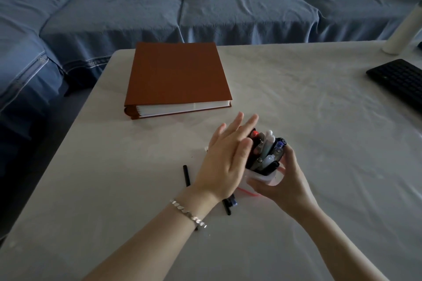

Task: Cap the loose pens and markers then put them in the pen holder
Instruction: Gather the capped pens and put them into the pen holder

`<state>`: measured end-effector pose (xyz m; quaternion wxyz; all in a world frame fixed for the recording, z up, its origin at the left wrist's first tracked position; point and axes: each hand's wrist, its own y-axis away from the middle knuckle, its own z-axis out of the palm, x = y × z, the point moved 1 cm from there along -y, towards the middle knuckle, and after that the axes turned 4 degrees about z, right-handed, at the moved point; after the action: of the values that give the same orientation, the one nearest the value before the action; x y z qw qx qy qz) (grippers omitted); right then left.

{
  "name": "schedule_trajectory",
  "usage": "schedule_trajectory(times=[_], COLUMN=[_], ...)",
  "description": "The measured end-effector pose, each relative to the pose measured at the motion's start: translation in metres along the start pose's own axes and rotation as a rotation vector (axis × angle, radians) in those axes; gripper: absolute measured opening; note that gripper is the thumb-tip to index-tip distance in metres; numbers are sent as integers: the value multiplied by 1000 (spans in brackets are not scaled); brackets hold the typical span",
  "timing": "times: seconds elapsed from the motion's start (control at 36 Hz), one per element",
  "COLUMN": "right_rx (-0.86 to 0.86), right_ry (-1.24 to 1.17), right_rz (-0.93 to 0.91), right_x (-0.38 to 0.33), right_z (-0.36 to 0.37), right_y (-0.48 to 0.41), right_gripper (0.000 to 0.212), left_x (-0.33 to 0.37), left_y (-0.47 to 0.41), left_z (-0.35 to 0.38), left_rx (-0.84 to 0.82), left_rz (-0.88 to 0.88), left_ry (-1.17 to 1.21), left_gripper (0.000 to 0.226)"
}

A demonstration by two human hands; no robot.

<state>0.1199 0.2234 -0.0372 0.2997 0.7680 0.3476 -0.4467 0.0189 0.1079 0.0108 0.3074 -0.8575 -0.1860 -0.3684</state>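
Note:
A translucent pen holder [269,179] with a red base is tilted away from me near the table's middle, packed with several capped pens and markers [266,150]. My right hand [285,180] wraps around the holder from the right side. My left hand [225,158] hovers flat with fingers spread, its palm against the left side of the pen bundle, holding nothing. A black pen [186,175] lies loose on the table left of my left wrist. Another black pen [227,206] and a blue-tipped one [234,201] lie partly hidden under that wrist.
A thick brown binder [178,73] lies at the table's far left. A black keyboard [399,82] sits at the right edge, with a white cylinder [404,29] behind it. A blue-covered sofa [159,11] runs behind and left of the pale table [296,98].

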Motion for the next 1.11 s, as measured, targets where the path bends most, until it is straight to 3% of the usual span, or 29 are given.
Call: schedule_trajectory(times=[0.06,0.14,0.22,0.31,0.5,0.75,0.89,1.0,1.11], right_rx=[-3,-8,-12,-13,-14,1,-1,-6,3], right_ry=[6,5,2,-3,-18,-22,-28,-26,-9], right_rz=[5,7,8,8,8,3,7,18,14], right_x=[1,2,1,2,1,-3,-5,-5,-2], right_z=[0,0,0,1,1,1,1,0,1], right_y=[0,-1,-1,-1,0,1,1,3,1], right_gripper=[91,89,89,90,91,87,86,86,89], left_x=[-3,-25,-45,-52,-51,-56,-60,-57,-28], left_y=[9,31,55,68,50,38,37,31,11], left_z=[-9,-18,-16,-6,18,24,20,8,-25], left_rx=[176,360,208,57,38,127,125,419,675], left_rz=[-53,-295,-722,-863,-833,-891,-862,-919,-548], left_ry=[47,-180,-365,-370,-329,-93,-72,286,467], left_gripper=[42,52,86,98,74,12,35,23,22])
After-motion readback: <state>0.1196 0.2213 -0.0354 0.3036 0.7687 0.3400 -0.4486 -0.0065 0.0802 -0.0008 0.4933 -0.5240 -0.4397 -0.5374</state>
